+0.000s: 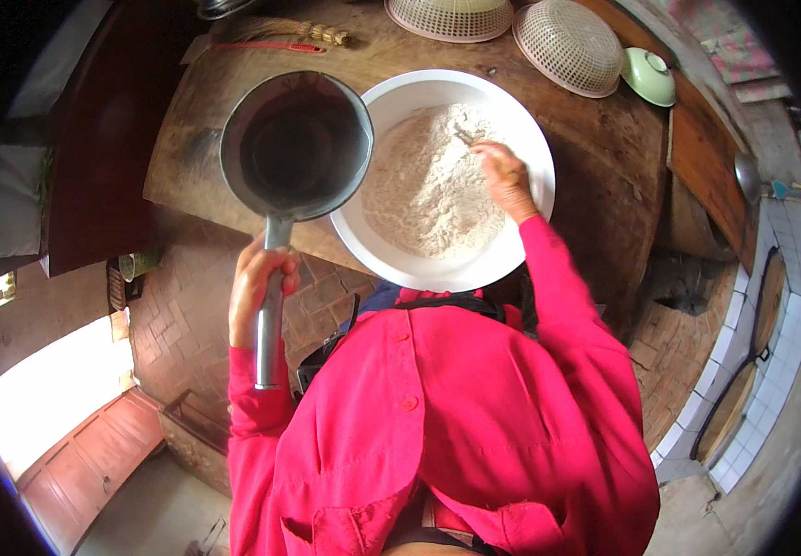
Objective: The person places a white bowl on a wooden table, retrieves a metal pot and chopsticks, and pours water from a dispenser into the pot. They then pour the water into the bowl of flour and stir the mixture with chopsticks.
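Note:
My left hand (260, 278) grips the long handle of a metal water dipper (237, 125). The dipper's round bowl is held at the left of a large white basin (536, 160), overlapping its rim in view. Inside the dipper it is dark and shiny; whether it holds liquid I cannot tell for sure. Pale flour (435, 194) lies heaped and crumbly across the basin. Over its right part, my right hand (505, 174) is closed on a thin utensil (464, 136) whose tip meets the flour; blur hides its exact kind.
The basin stands on a worn wooden table (185, 160). Toward the back lie a straw brush (303, 29), a red slim-handled tool (268, 46), upturned plastic colanders (567, 45) and a green bowl (649, 76). A white-tiled stove (783, 333) is at right, brick floor (185, 292) below.

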A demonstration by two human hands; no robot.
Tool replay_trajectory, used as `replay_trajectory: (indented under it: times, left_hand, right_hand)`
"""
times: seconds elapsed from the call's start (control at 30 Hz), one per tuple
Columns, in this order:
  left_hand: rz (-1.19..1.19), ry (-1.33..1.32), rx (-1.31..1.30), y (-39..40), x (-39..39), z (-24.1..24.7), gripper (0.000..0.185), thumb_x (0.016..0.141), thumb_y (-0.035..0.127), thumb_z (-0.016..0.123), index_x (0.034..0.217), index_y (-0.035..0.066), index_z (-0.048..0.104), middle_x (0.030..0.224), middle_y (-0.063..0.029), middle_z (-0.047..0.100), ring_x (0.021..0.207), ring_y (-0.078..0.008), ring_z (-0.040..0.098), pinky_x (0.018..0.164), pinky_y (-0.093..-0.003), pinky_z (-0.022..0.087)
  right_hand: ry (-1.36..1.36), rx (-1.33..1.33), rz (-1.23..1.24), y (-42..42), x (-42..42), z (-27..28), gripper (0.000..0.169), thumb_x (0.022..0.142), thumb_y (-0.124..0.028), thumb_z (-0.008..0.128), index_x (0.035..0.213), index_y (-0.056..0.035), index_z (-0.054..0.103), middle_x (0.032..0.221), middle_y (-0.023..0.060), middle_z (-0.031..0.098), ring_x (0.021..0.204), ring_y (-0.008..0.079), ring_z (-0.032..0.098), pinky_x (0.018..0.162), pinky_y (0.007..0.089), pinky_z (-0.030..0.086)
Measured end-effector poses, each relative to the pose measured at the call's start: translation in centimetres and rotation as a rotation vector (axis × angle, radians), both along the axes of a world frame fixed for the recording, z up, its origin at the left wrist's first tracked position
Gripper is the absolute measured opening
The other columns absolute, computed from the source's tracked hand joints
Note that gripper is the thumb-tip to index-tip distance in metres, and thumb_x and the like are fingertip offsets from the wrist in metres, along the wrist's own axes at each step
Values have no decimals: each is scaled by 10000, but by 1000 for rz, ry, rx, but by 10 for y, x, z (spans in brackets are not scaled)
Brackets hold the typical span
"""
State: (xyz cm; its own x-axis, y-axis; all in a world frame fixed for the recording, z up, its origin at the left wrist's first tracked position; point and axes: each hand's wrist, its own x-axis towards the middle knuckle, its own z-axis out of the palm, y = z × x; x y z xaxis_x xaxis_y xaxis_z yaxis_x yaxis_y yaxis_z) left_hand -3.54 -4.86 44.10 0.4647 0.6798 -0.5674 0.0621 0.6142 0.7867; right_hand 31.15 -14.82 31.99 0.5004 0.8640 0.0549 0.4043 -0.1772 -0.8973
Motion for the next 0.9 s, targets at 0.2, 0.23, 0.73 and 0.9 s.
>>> replay_trajectory:
  times: [0.2, 0.23, 0.73, 0.9]
  left_hand:
    - [-13, 0, -3, -1, 5, 2, 190, 773, 149, 482, 886, -4, 492, 650, -57, 469, 474, -106, 445, 438, -227, 361]
    - [-7, 2, -8, -2, 6, 2, 192, 773, 151, 483, 886, -4, 493, 649, -56, 470, 475, -106, 446, 438, -226, 362]
    - [-78, 2, 13, -4, 7, -3, 166, 770, 155, 481, 804, -6, 496, 609, -62, 484, 464, -119, 456, 448, -240, 371]
    - [-100, 36, 25, -6, 9, -3, 166, 769, 151, 486, 809, -10, 497, 615, -61, 485, 467, -120, 459, 450, -240, 373]
  right_hand:
    - [141, 38, 372, -7, -70, -12, 181, 839, -139, 524, 940, -38, 636, 933, 123, 612, 843, 224, 604, 755, 315, 489]
    - [160, 109, 443, -13, -73, -11, 170, 835, -121, 537, 938, -29, 635, 919, 116, 617, 819, 218, 605, 742, 300, 487]
    - [-99, -180, 43, -61, 5, 20, 176, 826, -47, 503, 934, -19, 639, 1004, 104, 636, 958, 195, 601, 831, 271, 456]
    - [121, 42, 309, -59, -67, 15, 138, 825, -56, 546, 918, -34, 646, 1014, 127, 620, 982, 238, 587, 854, 331, 462]
